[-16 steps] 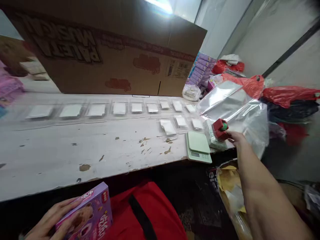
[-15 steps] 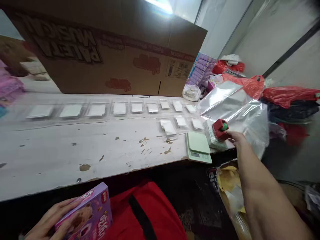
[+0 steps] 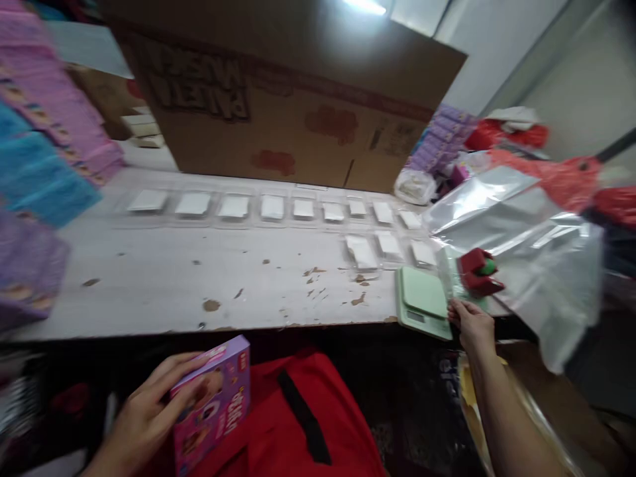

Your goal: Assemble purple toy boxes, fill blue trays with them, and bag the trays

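My left hand (image 3: 144, 417) is closed round a purple printed carton (image 3: 211, 401), held below the table's front edge over a red bag (image 3: 298, 430). My right hand (image 3: 470, 324) reaches to the right end of the table, its fingers curled at the right edge of a pale green scale (image 3: 424, 301) and against a clear packet (image 3: 450, 278). What those fingers grip is hidden. A red tape dispenser (image 3: 477, 271) sits on the packet just beyond that hand.
Several clear trays with white pads (image 3: 278, 207) line the worn white table (image 3: 199, 278). A big cardboard box (image 3: 288, 99) stands behind them. Stacked pink and blue cartons (image 3: 44, 132) fill the left; clear plastic bags (image 3: 527, 252) and red bags (image 3: 566, 179) the right.
My right hand has drawn back from the red tape dispenser to the scale's right edge. My left hand has lifted the purple carton a little. The view has swung left.
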Tool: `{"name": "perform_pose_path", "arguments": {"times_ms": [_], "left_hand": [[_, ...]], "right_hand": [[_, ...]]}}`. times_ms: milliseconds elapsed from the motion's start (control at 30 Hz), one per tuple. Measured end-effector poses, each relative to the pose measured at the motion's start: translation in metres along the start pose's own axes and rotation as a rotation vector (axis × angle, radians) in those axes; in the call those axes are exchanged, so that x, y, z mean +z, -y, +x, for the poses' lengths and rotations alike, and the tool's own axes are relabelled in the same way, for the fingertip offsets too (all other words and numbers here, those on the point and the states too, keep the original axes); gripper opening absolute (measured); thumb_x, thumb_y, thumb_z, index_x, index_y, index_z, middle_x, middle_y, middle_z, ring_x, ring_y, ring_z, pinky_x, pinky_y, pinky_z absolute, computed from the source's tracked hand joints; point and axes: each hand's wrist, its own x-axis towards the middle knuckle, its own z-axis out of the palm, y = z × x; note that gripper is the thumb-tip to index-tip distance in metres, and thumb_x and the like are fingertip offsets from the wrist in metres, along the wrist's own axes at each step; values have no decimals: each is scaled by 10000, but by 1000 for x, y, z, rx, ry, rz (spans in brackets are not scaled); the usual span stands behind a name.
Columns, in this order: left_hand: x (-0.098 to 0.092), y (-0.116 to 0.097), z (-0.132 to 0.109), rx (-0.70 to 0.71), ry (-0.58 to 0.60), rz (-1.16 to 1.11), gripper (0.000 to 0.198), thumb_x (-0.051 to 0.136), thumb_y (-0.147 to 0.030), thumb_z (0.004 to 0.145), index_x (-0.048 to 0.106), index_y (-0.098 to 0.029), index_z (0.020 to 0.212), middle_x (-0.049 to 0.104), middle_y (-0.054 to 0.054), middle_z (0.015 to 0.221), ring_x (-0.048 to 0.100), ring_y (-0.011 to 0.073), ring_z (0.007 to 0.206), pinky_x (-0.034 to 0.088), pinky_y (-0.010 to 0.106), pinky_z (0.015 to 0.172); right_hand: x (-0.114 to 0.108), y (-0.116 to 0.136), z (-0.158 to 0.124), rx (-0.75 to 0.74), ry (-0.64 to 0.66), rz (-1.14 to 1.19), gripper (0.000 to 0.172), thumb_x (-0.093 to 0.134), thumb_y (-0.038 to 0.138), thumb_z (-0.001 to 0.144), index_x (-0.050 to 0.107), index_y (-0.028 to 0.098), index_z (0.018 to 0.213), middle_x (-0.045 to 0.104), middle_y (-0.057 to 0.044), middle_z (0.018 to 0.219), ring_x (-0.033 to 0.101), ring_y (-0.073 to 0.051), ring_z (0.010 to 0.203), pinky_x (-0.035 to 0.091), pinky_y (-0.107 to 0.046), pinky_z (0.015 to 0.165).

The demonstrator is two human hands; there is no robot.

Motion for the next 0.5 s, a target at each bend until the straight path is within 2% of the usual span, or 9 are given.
{"name": "perform_pose_path", "arguments": {"times_ms": [67,133,200,233,300,333,400,467,500], "left_hand": [[0,-13,1,10,73,-55,271,492,-331,836,620,-255,1062,590,44,1106,580,193,1015,496,274,848],[1,-24,4,20,86,-88,263,480,-284,848,609,-231,1071,578,66,1094,558,194,1032,476,300,872],[2,-32,5,24,89,-103,257,484,-251,847,602,-216,1072,570,76,1075,549,189,1025,466,309,871],[3,-34,4,25,89,-108,257,492,-241,843,599,-215,1075,569,76,1065,548,186,1017,464,310,866],[4,-36,1,24,81,-123,262,514,-228,832,595,-220,1081,567,71,1054,545,182,1008,459,314,863],[4,-36,-1,23,72,-133,265,524,-223,826,593,-222,1082,567,69,1052,544,181,1004,456,317,864],[4,-35,-5,16,52,-158,263,542,-220,815,595,-221,1072,570,67,1047,544,181,997,451,324,865],[2,-32,-8,-8,33,-173,245,555,-221,805,603,-210,1045,578,68,1034,547,183,985,447,328,865],[1,-31,-8,-30,25,-174,234,558,-222,802,606,-203,1030,584,68,1026,551,183,975,447,327,861]], "right_hand": [[43,-6,-66,26,373,16,278,767,279,590,655,118,786,622,-1,592,543,-90,499,466,-200,504],[90,-9,-148,100,782,32,286,753,309,615,671,134,826,656,-23,649,582,-110,552,484,-215,542],[132,-9,-231,206,1090,83,251,724,329,653,686,143,816,659,-26,644,595,-121,568,493,-231,565],[151,-9,-266,249,1190,121,246,712,339,664,690,148,818,665,-28,666,598,-123,579,496,-238,579],[181,-12,-317,286,1289,158,244,702,360,666,696,149,788,660,-22,663,578,-110,554,484,-231,565],[193,-15,-332,285,1313,146,253,700,371,662,697,146,776,656,-20,656,564,-105,533,474,-226,544],[210,-24,-343,237,1338,57,287,686,403,667,694,137,772,643,-19,622,543,-108,496,453,-227,501],[216,-32,-338,43,1319,-94,326,655,436,698,690,145,844,633,-18,606,546,-130,503,449,-246,499],[216,-34,-333,-132,1289,-174,345,631,439,728,680,157,920,640,-25,636,559,-146,545,458,-263,534]]}}
